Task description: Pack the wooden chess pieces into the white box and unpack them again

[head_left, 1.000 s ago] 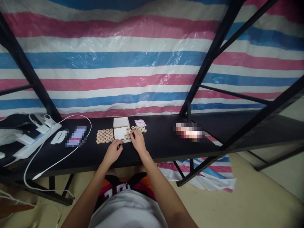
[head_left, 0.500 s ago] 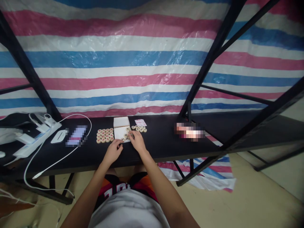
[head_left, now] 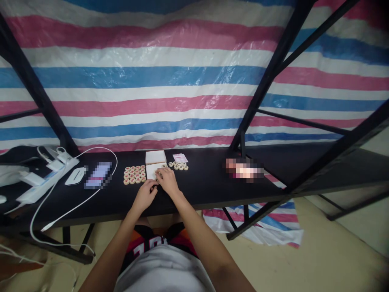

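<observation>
An open white box (head_left: pixel 151 172) lies on the black table, its lid (head_left: pixel 156 157) folded back behind it. My right hand (head_left: pixel 167 180) reaches over the box with bent fingers, closed on a round Chinese chess piece at the fingertips. Much of the box's inside, with other pieces, is hidden beneath that hand. At the box's front edge rests my left hand (head_left: pixel 146 194), its fingers curled together; what they hold, if anything, is hidden. Red-marked Chinese chess pieces (head_left: pixel 134 175) stand in rows left of the box. Dark-marked pieces (head_left: pixel 179 166) form a smaller group on its right.
A pink-and-white paper (head_left: pixel 180 157) lies behind the dark-marked pieces. Leftward are a phone (head_left: pixel 98 175), a white device (head_left: pixel 75 176), a power strip (head_left: pixel 50 180) and a loose white cable (head_left: pixel 73 209). Black metal posts (head_left: pixel 258 89) rise before a striped plastic sheet (head_left: pixel 152 77).
My right hand has moved left and slightly forward, farther over the box, covering more of the pieces inside. My left hand stays at the box's front edge.
</observation>
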Demonstrator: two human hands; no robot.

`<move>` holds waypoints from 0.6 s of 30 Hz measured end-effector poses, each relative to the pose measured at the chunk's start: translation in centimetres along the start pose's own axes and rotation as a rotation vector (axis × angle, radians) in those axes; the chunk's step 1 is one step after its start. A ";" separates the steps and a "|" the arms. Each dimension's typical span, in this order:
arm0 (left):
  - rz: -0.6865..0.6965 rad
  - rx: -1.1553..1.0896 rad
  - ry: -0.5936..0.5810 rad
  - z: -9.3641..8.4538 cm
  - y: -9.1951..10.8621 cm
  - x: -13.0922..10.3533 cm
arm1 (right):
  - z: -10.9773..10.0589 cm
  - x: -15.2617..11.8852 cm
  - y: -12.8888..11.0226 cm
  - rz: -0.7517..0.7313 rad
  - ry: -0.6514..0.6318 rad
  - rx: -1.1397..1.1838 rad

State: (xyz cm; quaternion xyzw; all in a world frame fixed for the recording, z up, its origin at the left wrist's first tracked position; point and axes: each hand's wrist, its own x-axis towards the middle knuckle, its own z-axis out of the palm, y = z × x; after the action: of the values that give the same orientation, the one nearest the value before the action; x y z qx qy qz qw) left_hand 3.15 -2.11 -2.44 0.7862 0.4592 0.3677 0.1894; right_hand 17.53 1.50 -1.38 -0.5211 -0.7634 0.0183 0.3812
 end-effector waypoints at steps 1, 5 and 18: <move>0.001 0.001 0.001 0.0 0.0 0.0 | 0.0 0.1 -0.1 -0.014 -0.035 -0.036; -0.007 -0.004 0.010 -0.1 0.1 0.0 | -0.1 -0.1 -0.2 -0.058 -0.105 -0.173; 0.005 -0.011 0.019 -0.1 0.1 0.0 | -0.3 -1.2 -0.3 -0.090 -0.084 -0.228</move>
State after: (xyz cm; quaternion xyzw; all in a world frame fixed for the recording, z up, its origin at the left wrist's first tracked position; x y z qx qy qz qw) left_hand 3.19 -2.17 -2.32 0.7826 0.4571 0.3781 0.1885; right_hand 17.71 0.30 -1.73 -0.5250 -0.7984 -0.0641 0.2878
